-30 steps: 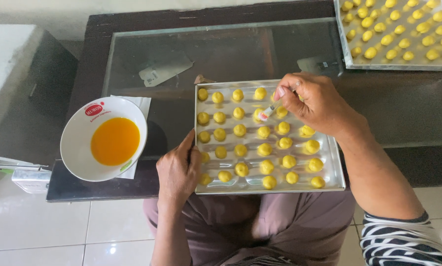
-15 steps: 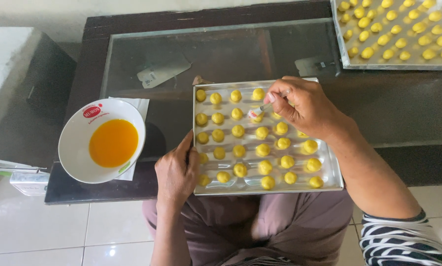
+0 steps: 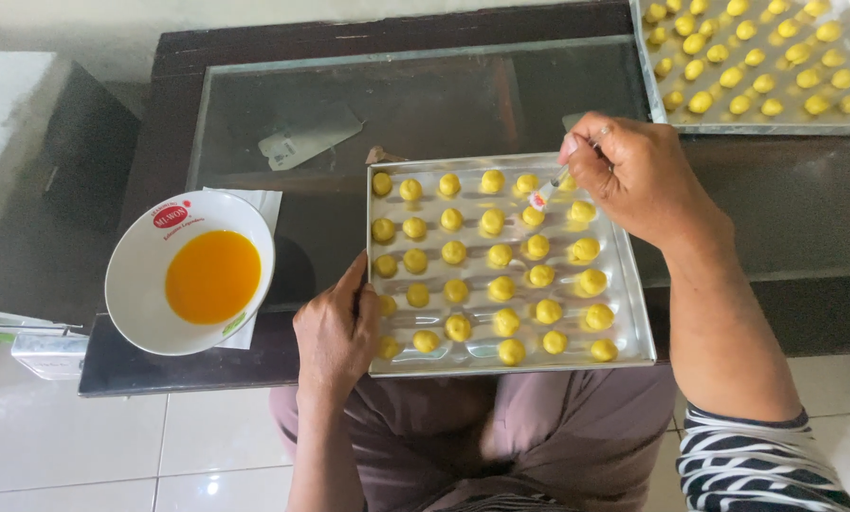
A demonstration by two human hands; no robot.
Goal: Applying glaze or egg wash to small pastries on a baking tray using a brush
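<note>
- Since the earlier frame the right hand [image 3: 638,180] has shifted its brush [image 3: 548,192] a little, toward the far right of the tray [image 3: 633,313]; the left hand [image 3: 338,332] has kept its place.
- At the far left, a white bowl [image 3: 136,275] of orange glaze sits on a paper sheet [image 3: 259,204] on the desk [image 3: 444,104], well apart from the brush.
- The left hand rests on the tray's near-left edge, fingers curled over the rim in a steadying grip, thumb beside the dough balls [image 3: 455,251].
- The tray lies at the desk's near edge, over the person's lap, with rows of small yellow dough balls.
- The right hand pinches the thin brush, grip closed on its handle; the bristle tip touches a ball in the far rows.
- As a judgement: the balls near the brush look glossier, so glazing seems under way; which balls remain is hard to tell.
- At the far right, a second tray [image 3: 648,57] of balls lies on the desk.
</note>
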